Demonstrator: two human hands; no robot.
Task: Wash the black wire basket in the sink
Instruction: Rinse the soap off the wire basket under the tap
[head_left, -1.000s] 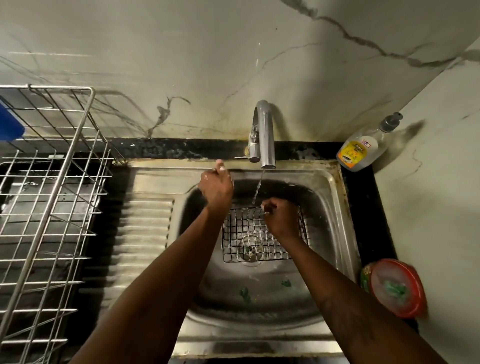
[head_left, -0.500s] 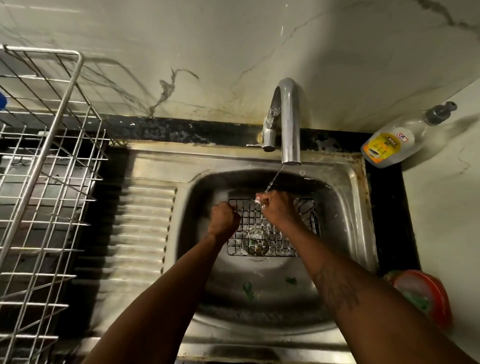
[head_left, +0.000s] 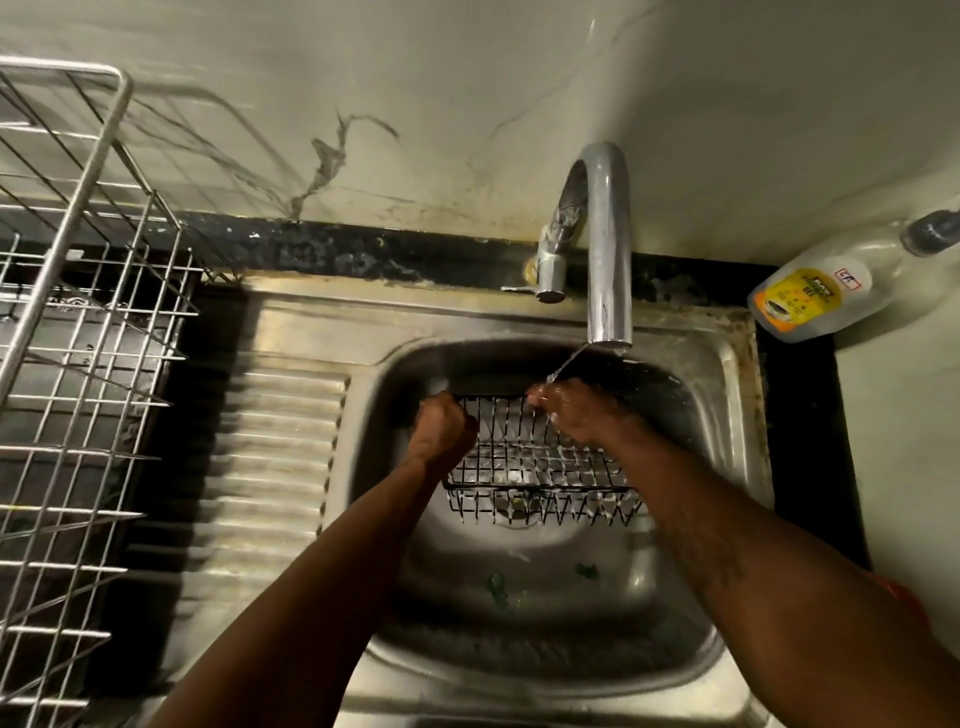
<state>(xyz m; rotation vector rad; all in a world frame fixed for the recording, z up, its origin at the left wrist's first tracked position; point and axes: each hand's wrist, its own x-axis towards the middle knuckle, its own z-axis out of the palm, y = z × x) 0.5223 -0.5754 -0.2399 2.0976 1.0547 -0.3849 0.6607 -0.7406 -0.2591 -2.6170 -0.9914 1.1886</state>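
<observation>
The black wire basket (head_left: 524, 467) is held tilted in the steel sink (head_left: 519, 649), its far rim raised and soap foam on its wires. My left hand (head_left: 441, 426) grips the basket's far left corner in a fist. My right hand (head_left: 574, 410) grips the far rim near the right, under the thin stream of water falling from the chrome tap (head_left: 605, 244). The sink drain shows through the basket's near side.
A steel wire dish rack (head_left: 78, 364) stands at the left beside the ribbed drainboard (head_left: 280, 467). A dish soap bottle (head_left: 831, 286) lies at the back right corner. A red object (head_left: 904, 597) peeks out past my right forearm. Green scraps (head_left: 496, 584) lie in the sink.
My left hand came down from the sink's back rim and took hold of the basket's left corner. Both hands have tipped the basket up from lying flat.
</observation>
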